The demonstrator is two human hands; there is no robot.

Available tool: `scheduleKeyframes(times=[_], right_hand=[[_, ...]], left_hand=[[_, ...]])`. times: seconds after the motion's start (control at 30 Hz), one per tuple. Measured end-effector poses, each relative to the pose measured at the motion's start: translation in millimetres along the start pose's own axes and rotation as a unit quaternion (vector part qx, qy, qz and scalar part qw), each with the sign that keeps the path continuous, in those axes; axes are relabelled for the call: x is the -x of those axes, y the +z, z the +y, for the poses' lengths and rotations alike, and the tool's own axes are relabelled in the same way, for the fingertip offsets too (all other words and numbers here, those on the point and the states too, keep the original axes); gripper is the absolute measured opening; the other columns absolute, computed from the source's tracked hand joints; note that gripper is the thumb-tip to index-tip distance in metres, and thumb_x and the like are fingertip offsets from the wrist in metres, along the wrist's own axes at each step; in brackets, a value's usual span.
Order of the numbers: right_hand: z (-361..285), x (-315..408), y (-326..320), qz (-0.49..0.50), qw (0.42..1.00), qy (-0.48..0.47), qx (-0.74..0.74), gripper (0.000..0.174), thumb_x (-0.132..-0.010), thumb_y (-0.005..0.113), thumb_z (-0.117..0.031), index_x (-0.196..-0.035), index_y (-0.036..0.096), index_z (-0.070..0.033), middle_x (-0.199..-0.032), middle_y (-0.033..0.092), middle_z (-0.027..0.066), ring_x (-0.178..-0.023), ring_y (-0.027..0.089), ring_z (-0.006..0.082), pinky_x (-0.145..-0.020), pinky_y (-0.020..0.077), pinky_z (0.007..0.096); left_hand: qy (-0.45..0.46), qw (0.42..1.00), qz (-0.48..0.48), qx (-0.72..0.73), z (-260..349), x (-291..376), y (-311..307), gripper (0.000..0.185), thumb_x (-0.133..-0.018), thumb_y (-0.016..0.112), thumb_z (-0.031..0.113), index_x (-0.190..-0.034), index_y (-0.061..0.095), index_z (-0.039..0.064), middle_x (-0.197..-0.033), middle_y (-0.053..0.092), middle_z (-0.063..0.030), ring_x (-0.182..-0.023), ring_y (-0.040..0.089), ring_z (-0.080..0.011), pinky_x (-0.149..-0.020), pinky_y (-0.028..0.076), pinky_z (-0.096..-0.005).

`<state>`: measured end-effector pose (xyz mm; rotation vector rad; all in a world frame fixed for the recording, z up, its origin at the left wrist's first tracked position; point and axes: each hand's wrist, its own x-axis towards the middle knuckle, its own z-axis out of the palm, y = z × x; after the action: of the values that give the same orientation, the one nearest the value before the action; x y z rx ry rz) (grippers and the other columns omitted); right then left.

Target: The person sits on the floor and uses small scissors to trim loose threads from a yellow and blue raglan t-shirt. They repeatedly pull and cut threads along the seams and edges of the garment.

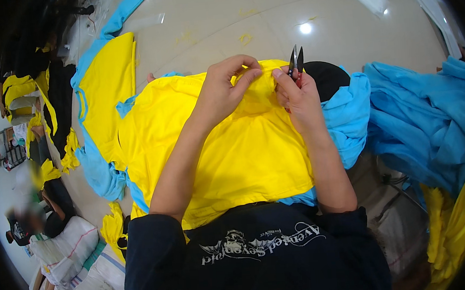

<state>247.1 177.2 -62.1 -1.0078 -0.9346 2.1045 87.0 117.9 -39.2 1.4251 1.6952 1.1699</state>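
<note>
Yellow fabric with light blue parts, seemingly a garment [253,155], lies spread over my lap. My left hand [232,82] pinches its upper edge between thumb and fingers. Close beside it on the right, my right hand [298,90] holds thread snips [299,65] with red handles, their dark blades pointing up and apart. The thumb of that hand also rests at the yellow edge. Whether its fingers grip the cloth too is partly hidden.
A folded yellow and blue garment [108,77] lies on the tiled floor [216,29] at left. Blue cloth [421,119] is heaped at right, above yellow cloth [448,227]. White woven sacks [67,245] stand lower left, near another person. Yellow scraps [245,38] lie ahead.
</note>
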Motion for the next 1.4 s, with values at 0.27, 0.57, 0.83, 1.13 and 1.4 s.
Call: scheduleKeyframes(times=[0.27,0.57,0.83,1.13,1.4], right_hand=[[0,2,-2,0.015,0.999,0.014,-0.045,0.017,-0.092,0.063,-0.022,-0.083,0.052,-0.013,-0.060,0.039,-0.0056,-0.046,0.030,0.0031,-0.043,0.0240,0.0196],[10,1,-9,0.089,0.987,-0.089,0.104,0.021,-0.087,0.072,-0.021,-0.088,0.054,-0.010,-0.070,0.044,-0.0070,-0.057,0.037,0.0022,-0.050,0.0300,0.0198],[21,-9,-14,0.113,0.953,-0.213,0.185,0.022,-0.086,0.068,-0.007,-0.086,0.048,-0.016,-0.077,0.047,-0.0084,-0.052,0.036,0.0000,-0.041,0.0231,0.0183],[5,8,-10,0.125,0.951,-0.221,0.178,0.018,-0.087,0.068,-0.008,-0.101,0.058,-0.008,-0.069,0.043,-0.0074,-0.052,0.034,0.0017,-0.043,0.0237,0.0203],[-37,27,-11,0.152,0.937,-0.274,0.153,0.016,-0.093,0.062,-0.010,-0.107,0.059,-0.003,-0.067,0.043,-0.0052,-0.048,0.029,0.0016,-0.042,0.0206,0.0211]], left_hand=[[-0.025,0.974,0.218,0.048,-52,-38,-45,0.012,-0.096,0.052,0.010,-0.097,0.057,0.000,-0.092,0.069,-0.0121,-0.083,0.067,-0.0194,-0.073,0.051,-0.0301],[-0.181,0.863,-0.149,-0.447,-148,8,-127,0.037,-0.090,0.056,0.028,-0.119,0.060,0.006,-0.112,0.065,-0.0134,-0.112,0.056,-0.0310,-0.094,0.043,-0.0397],[-0.117,0.913,-0.071,-0.384,-155,45,-160,0.022,-0.084,0.060,0.025,-0.096,0.065,0.006,-0.103,0.064,-0.0139,-0.104,0.056,-0.0324,-0.091,0.044,-0.0415],[-0.102,0.901,0.001,-0.421,-179,57,-166,0.014,-0.087,0.058,0.020,-0.096,0.065,0.011,-0.106,0.063,-0.0092,-0.101,0.057,-0.0288,-0.090,0.044,-0.0411],[-0.110,0.907,0.079,-0.399,-172,55,-174,0.014,-0.090,0.055,0.017,-0.098,0.066,0.015,-0.096,0.067,-0.0041,-0.103,0.058,-0.0265,-0.087,0.041,-0.0514]])
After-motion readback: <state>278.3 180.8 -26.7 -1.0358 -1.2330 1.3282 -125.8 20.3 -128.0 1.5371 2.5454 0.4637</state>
